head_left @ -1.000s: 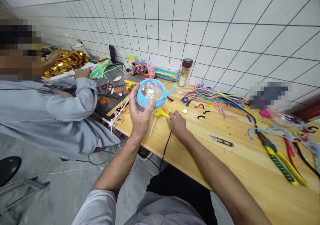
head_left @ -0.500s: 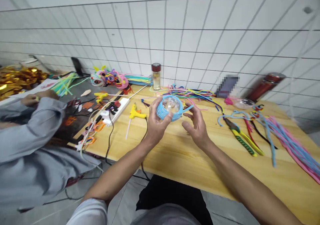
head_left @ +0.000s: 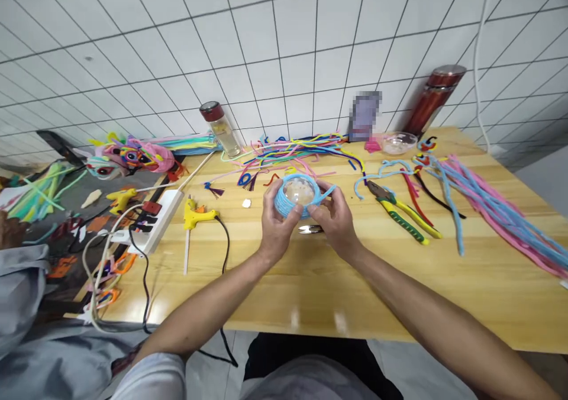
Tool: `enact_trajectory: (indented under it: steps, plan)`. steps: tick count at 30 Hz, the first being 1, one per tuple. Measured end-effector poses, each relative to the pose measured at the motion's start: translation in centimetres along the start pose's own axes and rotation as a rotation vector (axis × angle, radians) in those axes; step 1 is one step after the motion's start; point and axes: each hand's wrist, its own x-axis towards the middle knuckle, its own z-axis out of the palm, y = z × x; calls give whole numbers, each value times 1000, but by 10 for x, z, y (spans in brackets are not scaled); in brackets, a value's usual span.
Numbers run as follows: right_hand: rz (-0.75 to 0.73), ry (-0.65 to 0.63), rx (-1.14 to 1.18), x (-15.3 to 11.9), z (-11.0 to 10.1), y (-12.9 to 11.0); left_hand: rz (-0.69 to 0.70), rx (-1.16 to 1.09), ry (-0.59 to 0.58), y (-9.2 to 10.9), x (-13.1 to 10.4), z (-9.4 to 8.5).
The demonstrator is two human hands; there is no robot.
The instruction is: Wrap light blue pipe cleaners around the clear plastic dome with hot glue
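A clear plastic dome (head_left: 298, 190) has light blue pipe cleaner (head_left: 284, 207) wound round it in several rings. My left hand (head_left: 277, 222) is closed on its left side, thumb pressed on the front. On the right, my right hand (head_left: 335, 219) is closed at the pipe cleaner's loose end, which sticks out between thumb and fingers; the thumb touches the rings. Small metal snips (head_left: 310, 229) lie on the table just below the dome, partly hidden by the right hand. The far side of the dome is hidden.
Pliers (head_left: 402, 213) and blue and pink pipe cleaners (head_left: 497, 210) lie to the right. To the left are a yellow glue gun (head_left: 197, 215), a corded power strip (head_left: 162, 219) and a co-worker's sleeve (head_left: 22, 276). A glass bottle (head_left: 220, 129) and red flask (head_left: 435, 99) stand by the wall.
My view has swung to the right and down. My right hand has come in against the wound dome, its thumb now on the rings. The snips have come into sight.
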Motion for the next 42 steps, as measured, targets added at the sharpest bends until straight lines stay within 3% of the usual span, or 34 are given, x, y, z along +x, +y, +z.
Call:
enact_trajectory:
  steps: [8, 18, 25, 42]
  plan:
    - [87, -36, 40, -8, 4, 10, 36, 81, -59, -8, -11, -14]
    - [163, -136, 213, -10, 1, 6, 83, 80, -116, -6, -16, -17]
    - [181, -166, 232, -9, 2, -2, 46, 34, -181, -9, -18, -18]
    - [231, -167, 203, -14, 3, 4, -129, -62, -169, -7, -26, -14]
